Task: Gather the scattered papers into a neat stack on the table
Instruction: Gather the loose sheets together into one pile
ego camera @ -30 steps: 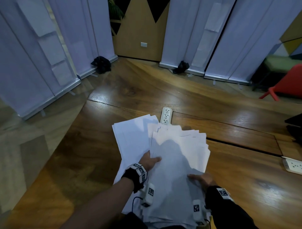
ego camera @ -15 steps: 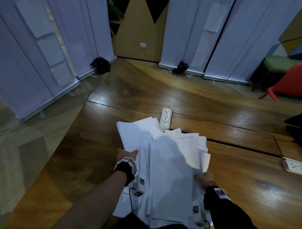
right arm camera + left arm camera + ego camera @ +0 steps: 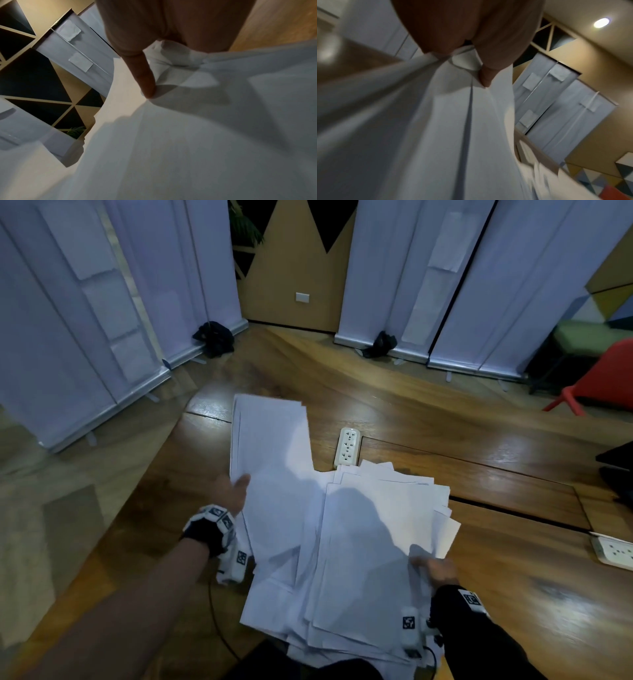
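Item: white papers (image 3: 359,542), loosely fanned heap on wooden surface (image 3: 513,594), near edge. One raised sheaf (image 3: 270,440) pinched at its left edge by left hand (image 3: 231,491), thumb on top. Right hand (image 3: 436,568) apparently pinched the heap's right edge; blur obscured its fingers. Power strip (image 3: 346,447) just beyond.

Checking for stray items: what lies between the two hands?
In the head view, only the papers span from the left hand to the right hand; each grips a bundle.
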